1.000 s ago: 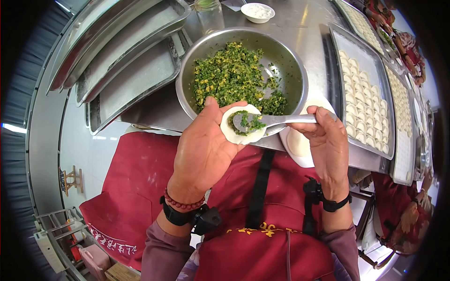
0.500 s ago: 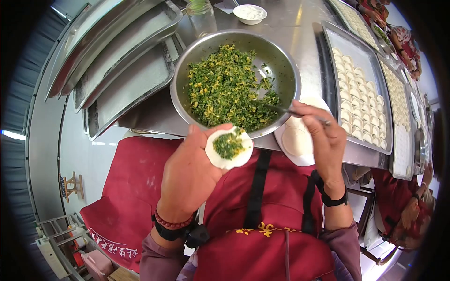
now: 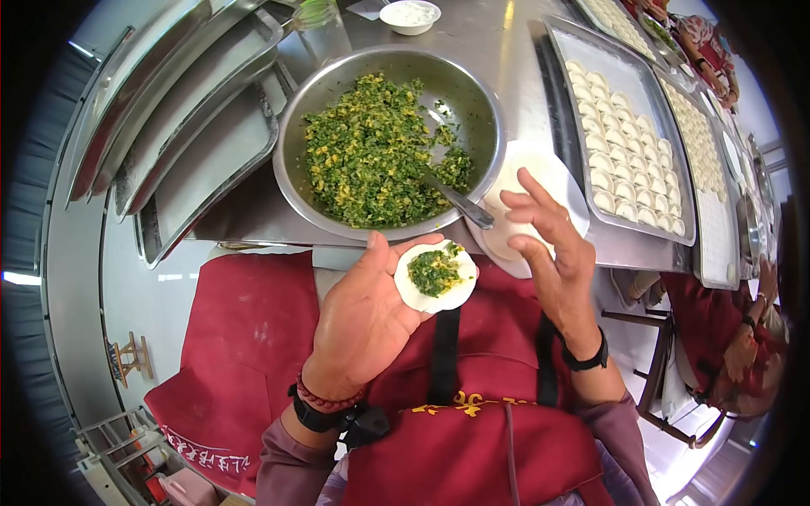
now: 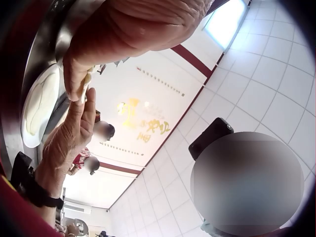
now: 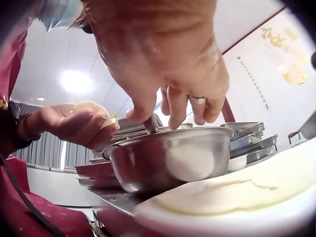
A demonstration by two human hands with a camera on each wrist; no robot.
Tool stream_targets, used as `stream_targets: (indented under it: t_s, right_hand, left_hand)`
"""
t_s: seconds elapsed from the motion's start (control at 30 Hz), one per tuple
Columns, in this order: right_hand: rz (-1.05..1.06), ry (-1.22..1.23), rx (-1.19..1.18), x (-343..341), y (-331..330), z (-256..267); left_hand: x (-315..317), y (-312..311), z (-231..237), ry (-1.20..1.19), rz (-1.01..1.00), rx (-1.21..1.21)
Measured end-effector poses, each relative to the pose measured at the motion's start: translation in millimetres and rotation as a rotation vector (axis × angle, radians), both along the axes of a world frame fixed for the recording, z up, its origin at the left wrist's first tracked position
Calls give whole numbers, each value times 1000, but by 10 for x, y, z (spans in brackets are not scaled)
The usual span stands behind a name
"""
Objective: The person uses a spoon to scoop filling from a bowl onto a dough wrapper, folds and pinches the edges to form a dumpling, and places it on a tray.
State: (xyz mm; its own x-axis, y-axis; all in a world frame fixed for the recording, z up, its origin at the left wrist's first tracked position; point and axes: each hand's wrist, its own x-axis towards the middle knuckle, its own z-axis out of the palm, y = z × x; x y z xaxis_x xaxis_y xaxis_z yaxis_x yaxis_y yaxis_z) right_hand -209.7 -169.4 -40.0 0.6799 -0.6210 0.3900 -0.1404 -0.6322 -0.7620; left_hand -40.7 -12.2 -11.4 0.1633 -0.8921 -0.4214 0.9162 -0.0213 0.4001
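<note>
A round dough wrapper (image 3: pixel 409 282) with green and yellow filling (image 3: pixel 434 274) at its centre lies on the fingers of my left hand (image 3: pixel 359 329), palm up before the bowl. My right hand (image 3: pixel 557 261) is off the spoon (image 3: pixel 460 201) in the head view, its fingers apart and slightly bent above the plate of wrappers (image 3: pixel 576 198). The spoon rests in the steel bowl (image 3: pixel 291 181), its handle over the rim. Chopped filling (image 3: pixel 363 152) fills much of the bowl. In the right wrist view the right hand (image 5: pixel 163 59) hangs over the bowl (image 5: pixel 173 158).
Metal trays (image 3: pixel 211 160) are stacked at the left. A jar (image 3: pixel 325 38) and a white bowl of white powder (image 3: pixel 410 27) stand behind the steel bowl. At the right, a tray (image 3: pixel 561 42) holds rows of folded dumplings (image 3: pixel 624 160), with more trays and people beyond.
The spoon has gone from the wrapper into the bowl, and my right hand has let go of it. The filling now sits on the wrapper. The head view has shifted.
</note>
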Motion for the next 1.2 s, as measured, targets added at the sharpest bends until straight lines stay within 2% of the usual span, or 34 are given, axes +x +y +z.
stream_targets:
  t_s: [0.1,0.47,0.67,1.0,1.2]
  right_hand:
    - [12,-71,-1,-79,192,44]
    - [105,79,-178,31,297,105]
    - [178,79,-289,18,313,66]
    - [112,10,-279,-44,301,49]
    - [159,-75,-216,-33,304,67]
  left_hand:
    - [-39,-22,4,39,-12,-14]
    - [-48,-10,-16,49,-16,-112]
    - [-40,7,16,43,-16,-112]
    - [-16,26,-10,76,38,-99]
    - [-47,11,-25,79,-27,-121]
